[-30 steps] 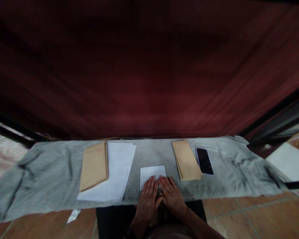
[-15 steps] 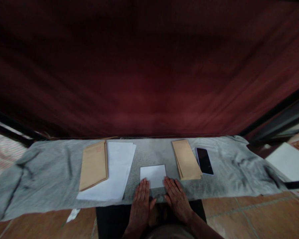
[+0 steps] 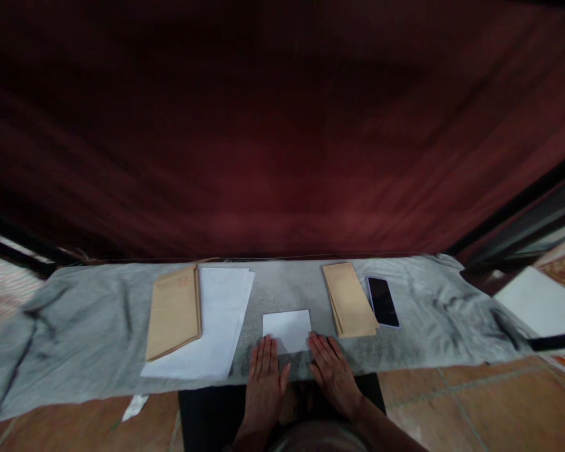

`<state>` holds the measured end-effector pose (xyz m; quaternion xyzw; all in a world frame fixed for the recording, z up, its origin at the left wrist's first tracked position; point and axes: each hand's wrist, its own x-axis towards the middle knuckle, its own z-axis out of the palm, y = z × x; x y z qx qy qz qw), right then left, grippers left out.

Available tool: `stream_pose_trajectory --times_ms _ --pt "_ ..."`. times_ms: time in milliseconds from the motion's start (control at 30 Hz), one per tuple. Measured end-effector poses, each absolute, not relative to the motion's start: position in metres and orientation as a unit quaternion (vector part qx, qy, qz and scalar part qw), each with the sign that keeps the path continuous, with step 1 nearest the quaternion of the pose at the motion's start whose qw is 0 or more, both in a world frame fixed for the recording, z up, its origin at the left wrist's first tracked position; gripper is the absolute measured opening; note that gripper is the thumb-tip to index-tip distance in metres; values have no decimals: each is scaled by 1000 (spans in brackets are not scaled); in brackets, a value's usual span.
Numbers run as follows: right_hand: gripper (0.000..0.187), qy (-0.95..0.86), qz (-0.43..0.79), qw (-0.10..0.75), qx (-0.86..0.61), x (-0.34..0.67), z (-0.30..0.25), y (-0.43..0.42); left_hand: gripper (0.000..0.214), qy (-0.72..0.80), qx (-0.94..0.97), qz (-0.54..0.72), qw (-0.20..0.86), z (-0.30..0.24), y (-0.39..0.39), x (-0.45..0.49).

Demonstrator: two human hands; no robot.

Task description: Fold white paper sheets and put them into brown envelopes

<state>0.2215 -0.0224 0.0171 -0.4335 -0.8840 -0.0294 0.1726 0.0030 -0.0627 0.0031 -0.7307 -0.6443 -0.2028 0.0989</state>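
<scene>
A small folded white paper (image 3: 287, 328) lies on the grey cloth (image 3: 75, 339) right in front of me. My left hand (image 3: 263, 375) rests flat, fingers stretched out, its fingertips at the paper's near left corner. My right hand (image 3: 333, 373) also lies flat with fingers out, touching the paper's near right corner. Neither hand holds anything.
A brown envelope stack (image 3: 173, 311) overlaps a pile of white sheets (image 3: 216, 326) on the left. More brown envelopes (image 3: 349, 299) and a dark phone (image 3: 383, 301) lie on the right. A dark red curtain (image 3: 282, 125) hangs behind. Tiled floor (image 3: 475, 402) lies below.
My hands were together on top of the folded paper; they have slid apart and back toward me, so most of the paper now shows.
</scene>
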Motion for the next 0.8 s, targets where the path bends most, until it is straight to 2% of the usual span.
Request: stream_pose_trajectory --times_ms 133,300,800 --pt "53 -883 -32 178 -432 221 15 -23 67 -614 -760 -202 68 7 -43 24" --pt "50 -886 -24 173 -428 222 16 -23 75 -610 -764 -204 57 -2 -27 44" --pt "55 -888 -3 177 -424 206 26 -7 77 -658 -718 -208 91 -1 -35 11"
